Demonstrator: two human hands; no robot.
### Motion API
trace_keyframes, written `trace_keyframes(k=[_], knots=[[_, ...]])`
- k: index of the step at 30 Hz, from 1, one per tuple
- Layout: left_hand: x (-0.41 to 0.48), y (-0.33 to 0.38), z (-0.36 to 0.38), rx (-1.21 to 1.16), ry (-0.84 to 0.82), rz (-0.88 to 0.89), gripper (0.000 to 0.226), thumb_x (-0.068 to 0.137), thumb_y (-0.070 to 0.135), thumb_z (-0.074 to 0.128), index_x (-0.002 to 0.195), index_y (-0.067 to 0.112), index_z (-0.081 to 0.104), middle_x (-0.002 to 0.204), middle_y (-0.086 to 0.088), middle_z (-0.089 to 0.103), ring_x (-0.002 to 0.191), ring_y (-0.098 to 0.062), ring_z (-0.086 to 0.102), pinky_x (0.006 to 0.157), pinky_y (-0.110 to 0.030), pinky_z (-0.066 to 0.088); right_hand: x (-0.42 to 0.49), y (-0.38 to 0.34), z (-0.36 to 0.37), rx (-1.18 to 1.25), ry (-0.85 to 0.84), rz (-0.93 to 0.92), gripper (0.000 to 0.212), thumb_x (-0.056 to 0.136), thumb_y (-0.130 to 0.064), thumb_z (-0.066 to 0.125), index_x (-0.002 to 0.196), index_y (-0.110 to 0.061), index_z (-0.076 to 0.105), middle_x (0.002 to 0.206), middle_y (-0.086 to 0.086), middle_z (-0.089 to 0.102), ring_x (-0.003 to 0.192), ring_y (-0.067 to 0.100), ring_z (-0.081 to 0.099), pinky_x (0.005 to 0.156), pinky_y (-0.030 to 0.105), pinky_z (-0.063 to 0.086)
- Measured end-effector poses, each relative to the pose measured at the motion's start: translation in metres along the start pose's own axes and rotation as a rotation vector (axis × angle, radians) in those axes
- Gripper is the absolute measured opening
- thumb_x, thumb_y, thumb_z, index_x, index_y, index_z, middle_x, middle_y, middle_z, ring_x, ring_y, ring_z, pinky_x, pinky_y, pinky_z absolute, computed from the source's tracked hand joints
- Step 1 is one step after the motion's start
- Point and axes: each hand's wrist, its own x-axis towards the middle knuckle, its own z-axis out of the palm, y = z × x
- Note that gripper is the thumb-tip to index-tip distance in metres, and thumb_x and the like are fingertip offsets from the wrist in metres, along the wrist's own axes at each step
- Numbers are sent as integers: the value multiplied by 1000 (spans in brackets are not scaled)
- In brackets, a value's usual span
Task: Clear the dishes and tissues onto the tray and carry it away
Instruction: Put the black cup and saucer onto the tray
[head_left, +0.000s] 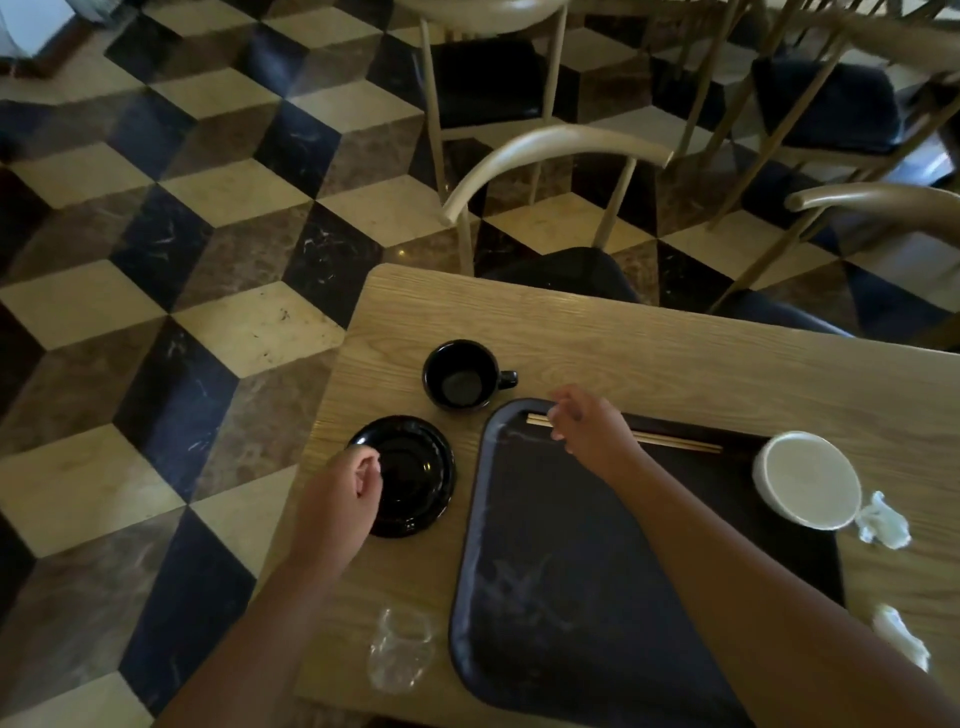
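Black glazed saucer (402, 475) lay just left of the tray (566, 597), on the table (675, 353). Left hand (340, 491) hovered at its near rim, fingers curled, gripping nothing. Right hand (587, 423) sat loosely open over the chopsticks (675, 443). Saucer judged slippery, breakable; best pinched at the rim.

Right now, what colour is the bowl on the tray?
White; the bowl sits at the tray's far right corner, head view.

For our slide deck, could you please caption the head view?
Left hand over black saucer, right hand at chopsticks on tray; black cup awaits.
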Motion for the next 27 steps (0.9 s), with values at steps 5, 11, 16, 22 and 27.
trace_keyframes(k=[5, 11, 16, 22, 27], knots=[[17, -50, -10, 28, -30, -193, 38, 95, 24, 58, 132, 15, 54, 114, -6, 66, 102, -20, 64, 81, -35, 52, 41, -26, 19, -35, -55, 33, 37, 97, -16, 45, 131, -27, 52, 103, 4, 65, 88, 25, 69, 74, 39, 57], [27, -67, -5, 9, -218, -294, 43, 97, 29, 56, 136, 12, 50, 114, -11, 68, 95, -24, 70, 83, -41, 56, 74, -33, 26, -132, -77, 0, 30, 97, -16, 46, 121, -23, 63, 93, 6, 66, 79, 26, 66, 75, 41, 57], [25, -60, 4, -239, -321, -400, 40, 97, 19, 57, 136, 11, 49, 95, -6, 67, 58, -18, 72, 60, -35, 62, 84, -40, 25, -138, -184, 71, 18, 100, -14, 44, 105, -16, 61, 83, 7, 64, 59, 16, 64, 43, 23, 46], [28, -58, 7, -252, -337, -479, 36, 96, 21, 59, 129, 6, 54, 94, -4, 69, 58, -16, 74, 57, -31, 62, 94, -36, 26, -64, -286, 116, 15, 101, -15, 45, 92, -14, 57, 90, 7, 65, 63, 20, 67, 44, 27, 48], [30, -58, 3, -221, -377, -475, 32, 98, 22, 56, 125, 5, 56, 90, -3, 70, 54, -16, 72, 55, -27, 56, 86, -33, 27, 0, -288, 109, 22, 102, -12, 45, 83, -12, 57, 81, 9, 64, 52, 13, 68, 39, 20, 42]])
